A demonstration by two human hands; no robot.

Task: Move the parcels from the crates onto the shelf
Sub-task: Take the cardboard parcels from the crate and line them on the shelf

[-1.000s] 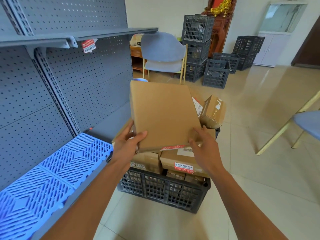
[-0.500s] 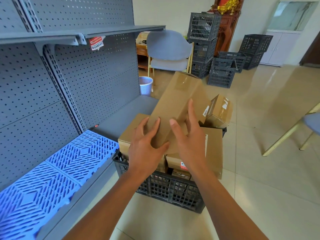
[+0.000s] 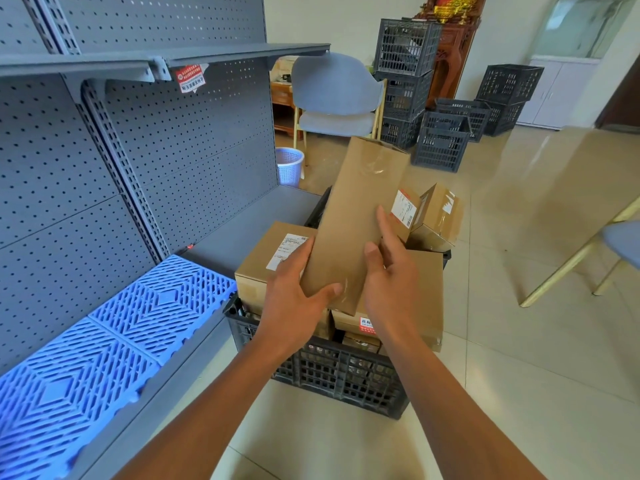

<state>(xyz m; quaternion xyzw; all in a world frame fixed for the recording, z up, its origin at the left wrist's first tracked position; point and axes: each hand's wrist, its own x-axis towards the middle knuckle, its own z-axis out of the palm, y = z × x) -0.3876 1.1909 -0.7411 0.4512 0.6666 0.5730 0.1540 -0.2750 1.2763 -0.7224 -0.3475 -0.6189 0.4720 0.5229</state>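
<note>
We're gripping a flat brown cardboard parcel with both hands, left hand wrapping its lower-left corner, right hand curling round its right edge. It's tilting toward 1 o'clock above the dark grey plastic crate of boxes, grey metal shelf sitting at 10 o'clock.

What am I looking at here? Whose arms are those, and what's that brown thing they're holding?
There is no machine here. A person wears a camera on their head, so you see their own two arms reaching out. The left hand and the right hand both grip a flat brown cardboard parcel, lifted above a dark plastic crate on the floor. More boxes fill that crate. On the left stands a grey metal shelf with blue plastic mats on its bottom board. Empty crates and a chair stand further back.
</note>
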